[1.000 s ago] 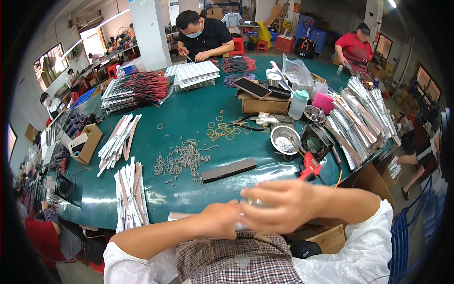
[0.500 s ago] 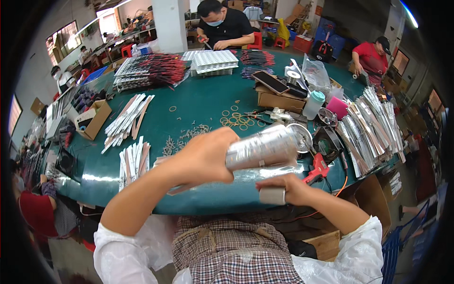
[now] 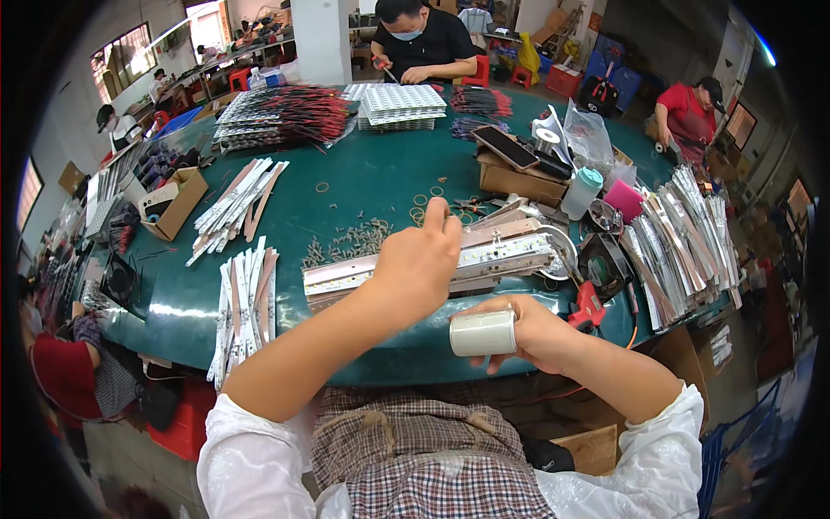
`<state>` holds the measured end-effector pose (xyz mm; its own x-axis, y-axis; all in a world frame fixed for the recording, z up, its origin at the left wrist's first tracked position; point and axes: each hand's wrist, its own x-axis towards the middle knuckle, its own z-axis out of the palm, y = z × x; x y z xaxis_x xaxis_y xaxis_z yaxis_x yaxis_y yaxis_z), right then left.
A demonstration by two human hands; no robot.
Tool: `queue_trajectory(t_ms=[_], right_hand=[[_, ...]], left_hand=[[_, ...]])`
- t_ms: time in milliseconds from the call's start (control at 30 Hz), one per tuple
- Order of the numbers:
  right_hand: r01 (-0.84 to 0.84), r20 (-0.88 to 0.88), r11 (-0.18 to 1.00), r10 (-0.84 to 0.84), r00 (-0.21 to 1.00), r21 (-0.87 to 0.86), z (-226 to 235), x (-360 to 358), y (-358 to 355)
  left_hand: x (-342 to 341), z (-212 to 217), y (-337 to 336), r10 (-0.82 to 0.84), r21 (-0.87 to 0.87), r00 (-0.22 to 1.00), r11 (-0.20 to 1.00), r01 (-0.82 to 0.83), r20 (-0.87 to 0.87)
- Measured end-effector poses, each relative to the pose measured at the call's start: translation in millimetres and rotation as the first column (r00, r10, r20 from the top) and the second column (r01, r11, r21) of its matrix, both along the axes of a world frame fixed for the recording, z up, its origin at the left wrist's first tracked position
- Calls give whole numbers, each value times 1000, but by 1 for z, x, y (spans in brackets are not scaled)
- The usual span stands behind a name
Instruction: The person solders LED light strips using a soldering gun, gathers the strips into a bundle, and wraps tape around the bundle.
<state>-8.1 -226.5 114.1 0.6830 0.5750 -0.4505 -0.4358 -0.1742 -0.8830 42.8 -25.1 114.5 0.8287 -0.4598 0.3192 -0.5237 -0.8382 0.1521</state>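
Observation:
My left hand (image 3: 419,259) lies across LED strips (image 3: 501,253), its fingers bent over their far edge; the fingertips are partly hidden. The pale strips carry small square chips and show on both sides of that hand, some stacked over others. Close to the table's near edge, my right hand (image 3: 538,333) is closed round a whitish roll of tape (image 3: 481,335), held sideways with its smooth outer face toward me. The roll and the strips are apart.
Small grey parts (image 3: 350,240) and rubber bands lie beyond the strips. On the right are a red glue gun (image 3: 586,307), a bottle (image 3: 581,192) and piled strips (image 3: 683,251); on the left, more strips (image 3: 244,298). A co-worker (image 3: 424,43) works opposite.
The strip bundle has come down from a raised, tilted position to lie flat, chips facing up. My left hand has turned over it. The tape roll has moved slightly left and up.

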Motion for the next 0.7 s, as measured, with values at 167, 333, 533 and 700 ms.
queue_trajectory(t_ms=[167, 333, 533, 700], right_hand=[[11, 53, 992, -5, 999, -128, 22, -6, 6], [6, 418, 627, 512, 750, -779, 42, -19, 8], [264, 618, 730, 677, -400, -630, 30, -21, 3], [-267, 761, 725, 528, -377, -635, 25, -30, 0]], left_hand=[[-5, -5, -5, -1, 84, 996, 996, -6, 89], [-15, -20, -6, -163, 179, 986, 972, 152, 47], [-31, -45, 8, -512, -52, 772, 844, 534, -377], [-58, -47, 3, -574, -278, 351, 736, 618, -740]])
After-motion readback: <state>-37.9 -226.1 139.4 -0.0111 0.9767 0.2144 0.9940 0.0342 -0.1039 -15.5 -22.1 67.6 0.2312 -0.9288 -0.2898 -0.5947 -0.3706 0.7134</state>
